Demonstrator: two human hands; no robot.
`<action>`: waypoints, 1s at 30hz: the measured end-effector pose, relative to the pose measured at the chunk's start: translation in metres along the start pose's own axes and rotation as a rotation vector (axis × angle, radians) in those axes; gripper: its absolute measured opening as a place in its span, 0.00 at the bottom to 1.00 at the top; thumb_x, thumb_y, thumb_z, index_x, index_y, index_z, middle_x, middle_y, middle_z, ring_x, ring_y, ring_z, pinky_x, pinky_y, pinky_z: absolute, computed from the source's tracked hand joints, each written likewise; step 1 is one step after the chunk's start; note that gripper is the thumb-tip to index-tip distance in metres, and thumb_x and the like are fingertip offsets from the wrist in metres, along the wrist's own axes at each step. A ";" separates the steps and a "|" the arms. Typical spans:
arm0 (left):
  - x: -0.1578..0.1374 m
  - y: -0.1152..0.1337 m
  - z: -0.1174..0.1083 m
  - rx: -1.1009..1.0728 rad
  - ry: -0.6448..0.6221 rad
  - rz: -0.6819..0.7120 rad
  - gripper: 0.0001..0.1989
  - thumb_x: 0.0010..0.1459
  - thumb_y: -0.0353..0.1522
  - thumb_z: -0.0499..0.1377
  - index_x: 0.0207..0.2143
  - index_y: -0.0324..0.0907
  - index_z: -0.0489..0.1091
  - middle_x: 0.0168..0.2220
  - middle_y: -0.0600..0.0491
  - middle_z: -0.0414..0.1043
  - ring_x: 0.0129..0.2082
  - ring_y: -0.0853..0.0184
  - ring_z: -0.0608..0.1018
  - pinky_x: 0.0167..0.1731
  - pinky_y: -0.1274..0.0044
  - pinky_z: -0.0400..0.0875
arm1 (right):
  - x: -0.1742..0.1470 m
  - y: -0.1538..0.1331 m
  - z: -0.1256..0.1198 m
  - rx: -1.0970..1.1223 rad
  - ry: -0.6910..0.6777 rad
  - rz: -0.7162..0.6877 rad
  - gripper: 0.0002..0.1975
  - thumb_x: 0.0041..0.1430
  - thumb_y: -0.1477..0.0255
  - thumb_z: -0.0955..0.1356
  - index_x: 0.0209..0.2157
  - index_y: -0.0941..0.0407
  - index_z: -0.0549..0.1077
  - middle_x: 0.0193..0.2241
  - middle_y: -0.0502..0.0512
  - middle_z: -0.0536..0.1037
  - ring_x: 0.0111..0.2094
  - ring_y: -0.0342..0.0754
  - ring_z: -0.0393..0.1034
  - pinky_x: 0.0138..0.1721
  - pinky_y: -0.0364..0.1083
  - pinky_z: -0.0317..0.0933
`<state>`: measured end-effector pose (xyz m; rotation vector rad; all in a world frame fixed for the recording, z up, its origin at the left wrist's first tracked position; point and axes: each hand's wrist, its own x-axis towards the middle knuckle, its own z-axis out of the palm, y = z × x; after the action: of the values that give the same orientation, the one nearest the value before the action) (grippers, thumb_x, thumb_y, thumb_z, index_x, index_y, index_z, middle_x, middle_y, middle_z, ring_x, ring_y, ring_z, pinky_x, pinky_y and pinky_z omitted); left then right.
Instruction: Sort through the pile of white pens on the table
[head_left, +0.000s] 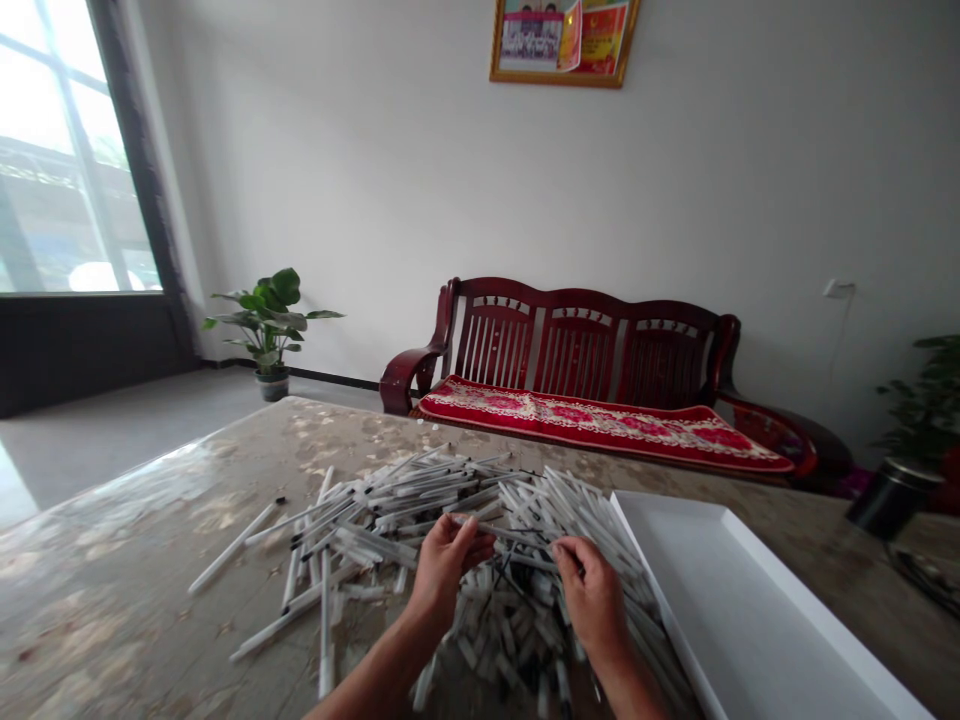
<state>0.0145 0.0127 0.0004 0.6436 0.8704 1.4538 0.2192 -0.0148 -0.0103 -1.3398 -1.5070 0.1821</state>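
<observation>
Now working over patterned desk [142,560], left of white tray [757,590], above loose heap of slim pale tubes [420,487]; curling right hand [592,590] nearly closed, cannot tell if gripping; pinching with left hand [446,555] single tube [511,533], held above heap, pointing rightward

A brown table [135,590] with a pale flower pattern carried a loose heap of slim white pens [427,485], many dark at one end. Short cloudy pieces [480,630] lay piled at the near side. One pen [232,548] rested apart on the left; a shallow white tray [765,610] sat beside the heap on the right.
</observation>
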 end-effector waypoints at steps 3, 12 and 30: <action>0.009 0.010 -0.007 -0.057 0.111 0.087 0.20 0.44 0.39 0.74 0.29 0.41 0.65 0.25 0.55 0.76 0.28 0.65 0.83 0.32 0.75 0.79 | 0.003 0.010 -0.005 -0.083 0.104 0.035 0.19 0.62 0.55 0.62 0.31 0.54 0.77 0.30 0.58 0.82 0.33 0.52 0.77 0.36 0.46 0.68; 0.015 0.018 -0.015 -0.118 0.235 0.173 0.15 0.51 0.36 0.70 0.31 0.42 0.66 0.26 0.56 0.75 0.30 0.66 0.83 0.34 0.76 0.80 | 0.008 0.018 -0.029 -0.365 0.269 0.152 0.20 0.61 0.55 0.60 0.34 0.54 0.77 0.32 0.61 0.82 0.31 0.54 0.76 0.29 0.46 0.62; -0.015 -0.008 0.011 0.096 -0.231 -0.056 0.24 0.38 0.44 0.74 0.32 0.42 0.68 0.27 0.53 0.78 0.28 0.63 0.81 0.31 0.75 0.76 | -0.007 -0.004 -0.001 -0.064 -0.144 -0.185 0.18 0.69 0.60 0.61 0.39 0.52 0.80 0.33 0.56 0.81 0.37 0.49 0.77 0.40 0.44 0.68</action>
<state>0.0293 -0.0015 0.0021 0.8348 0.7741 1.2649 0.2165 -0.0225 -0.0116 -1.2503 -1.7624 0.1150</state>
